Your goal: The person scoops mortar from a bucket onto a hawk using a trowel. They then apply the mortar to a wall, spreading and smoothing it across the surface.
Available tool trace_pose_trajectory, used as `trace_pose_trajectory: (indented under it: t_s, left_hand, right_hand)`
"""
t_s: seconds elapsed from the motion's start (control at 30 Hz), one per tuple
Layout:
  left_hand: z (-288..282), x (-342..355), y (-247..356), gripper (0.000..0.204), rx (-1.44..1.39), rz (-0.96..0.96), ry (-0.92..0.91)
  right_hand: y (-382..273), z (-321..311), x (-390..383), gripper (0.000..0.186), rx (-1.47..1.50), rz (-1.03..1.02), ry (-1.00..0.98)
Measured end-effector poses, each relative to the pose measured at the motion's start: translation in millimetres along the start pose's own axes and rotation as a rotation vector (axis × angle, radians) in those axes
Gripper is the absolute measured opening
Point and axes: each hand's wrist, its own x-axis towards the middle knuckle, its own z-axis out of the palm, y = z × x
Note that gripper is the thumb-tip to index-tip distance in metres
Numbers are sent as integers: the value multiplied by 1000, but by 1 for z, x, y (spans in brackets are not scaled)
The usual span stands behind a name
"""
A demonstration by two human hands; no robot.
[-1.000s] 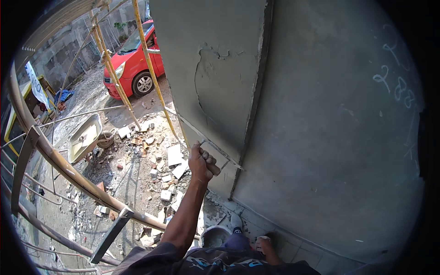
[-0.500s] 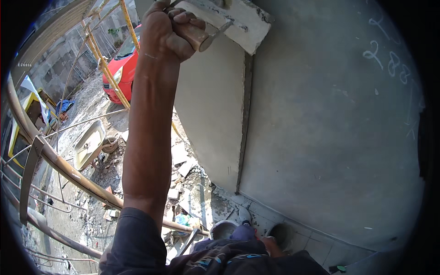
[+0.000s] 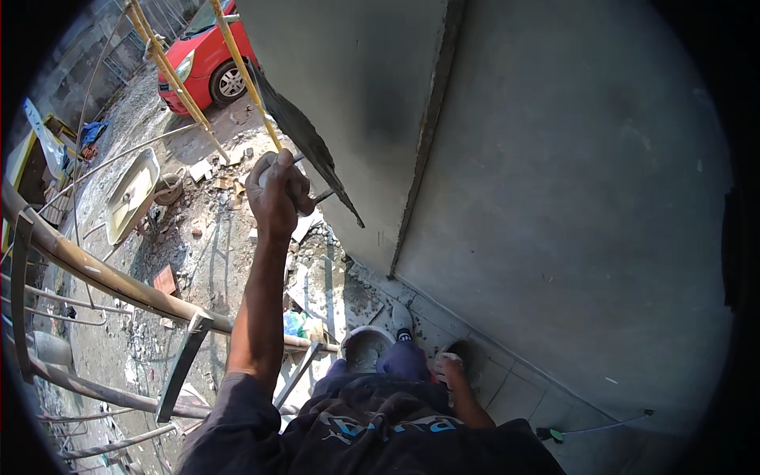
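Note:
My left hand (image 3: 279, 190) is raised at the left, its fingers wrapped round the handle of a plastering trowel. The trowel's dark grey, mortar-coated blade (image 3: 305, 142) is seen nearly edge-on, beside a narrow grey plastered wall face (image 3: 356, 87). Whether the blade touches that face I cannot tell. Low by my body, my right hand (image 3: 450, 366) hangs at a dark bucket (image 3: 475, 364); its fingers are too small and foreshortened to read. A round pale tub (image 3: 348, 340) with grey wet mix stands beside my leg.
A rough vertical corner edge (image 3: 423, 150) meets a large grey wall (image 3: 570, 198) on the right. Curved metal rails (image 3: 119, 281) run along the left. Beyond are a wheelbarrow (image 3: 133, 198), rubble, yellow scaffold poles (image 3: 178, 83) and a red car (image 3: 210, 59). Pale tiles (image 3: 514, 388) lie below.
My left hand has come down and nearer with the trowel, which has turned from flat-facing to nearly edge-on. The view has shifted, and my right hand now shows more fully.

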Motion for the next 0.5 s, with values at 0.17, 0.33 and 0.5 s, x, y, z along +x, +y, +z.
trace_pose_trajectory:
  t_s: [0.17, 0.33, 0.5]
  left_hand:
    - [-38, -40, -119, 32, 135, -118, 159]
    - [-18, -47, -163, 29, 303, -140, 140]
    - [45, -129, -163, 26, 525, 129, -278]
  right_hand:
    - [24, -19, -27, 28, -105, 149, 336]
    - [0, -37, -71, 36, -218, 289, 267]
    - [-10, -55, -59, 33, -283, 478, 255]
